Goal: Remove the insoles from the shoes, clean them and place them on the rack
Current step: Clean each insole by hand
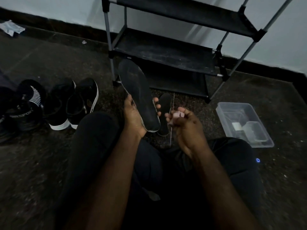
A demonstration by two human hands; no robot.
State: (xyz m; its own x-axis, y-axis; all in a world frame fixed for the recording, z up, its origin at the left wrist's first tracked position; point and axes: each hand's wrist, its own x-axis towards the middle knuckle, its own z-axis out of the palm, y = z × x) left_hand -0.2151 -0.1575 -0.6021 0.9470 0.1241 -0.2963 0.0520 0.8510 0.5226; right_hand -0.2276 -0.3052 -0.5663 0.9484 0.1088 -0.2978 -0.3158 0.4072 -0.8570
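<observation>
The only writing sat on the dark shoe with white stripes [31, 103] at the far left: a band of pale letters across its tongue, too blurred to read with certainty. Beside it stood a pair of black shoes with white soles [71, 105], toes toward the person. No brand showed on anything else.

The left hand [134, 117] held a black insole [137, 95] by its heel end, thumb along one edge and fingertips curled round the other, the toe end raised toward the rack [166, 52]. The right hand [184, 128] hovered just beside it, its fingers curled and pinching a small pale wad [178, 115]; what the wad was made of could not be told. A second insole [164, 112] lay on the floor [282, 113] under the hands, partly hidden by the held one.

The rack, black shelves on grey poles, stood against the wall. To the right a clear plastic tub [232, 112] rested on the floor with small containers inside. A crumpled white cloth [11, 28] lay at the far left by the skirting, and a pale scrap [84, 42] nearer the rack.
</observation>
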